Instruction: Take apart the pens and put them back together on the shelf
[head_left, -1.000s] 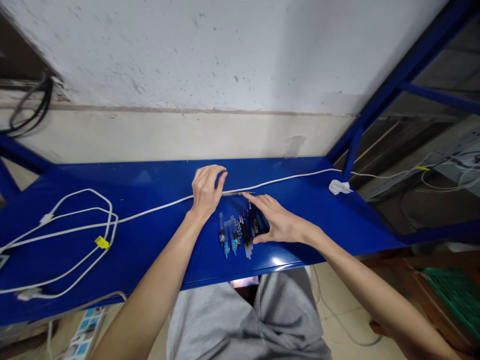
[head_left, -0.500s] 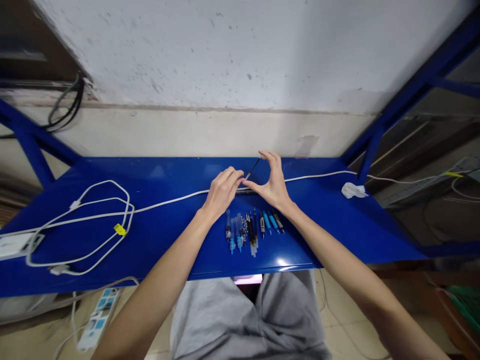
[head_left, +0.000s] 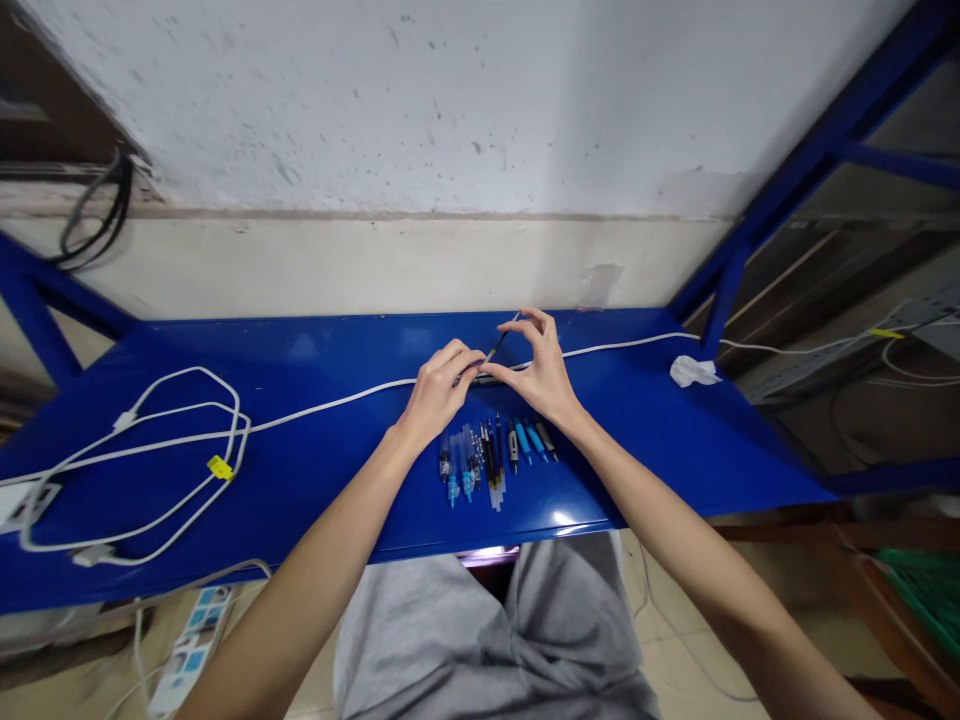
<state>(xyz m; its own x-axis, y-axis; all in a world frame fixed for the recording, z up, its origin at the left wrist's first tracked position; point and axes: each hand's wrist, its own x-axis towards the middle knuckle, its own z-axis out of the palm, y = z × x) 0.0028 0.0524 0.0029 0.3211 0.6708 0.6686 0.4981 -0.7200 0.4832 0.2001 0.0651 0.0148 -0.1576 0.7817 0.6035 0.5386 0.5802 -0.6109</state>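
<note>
My left hand (head_left: 439, 388) is closed in a pinch on the lower end of a thin dark pen refill (head_left: 501, 341), which slants up to the right. My right hand (head_left: 541, 372) curves around it, thumb by the lower end and index fingertip against the upper part. Partly hidden under the hands lies another dark pen part. Nearer me are clear pen barrels (head_left: 454, 465) with blue or black ends, several refills (head_left: 493, 465), and a row of blue and dark grip sections (head_left: 523, 441).
A white cable (head_left: 337, 398) runs across the blue table (head_left: 315, 500) behind the pen parts, with a loop and a yellow tag (head_left: 220, 467) at left. Crumpled tissue (head_left: 693, 371) lies at right. Blue frame posts stand at both sides; a wall (head_left: 450, 265) rises behind.
My right index finger has come down from the refill's top end to lower on its shaft. My left hand keeps its pinch. The whole view has shifted slightly.
</note>
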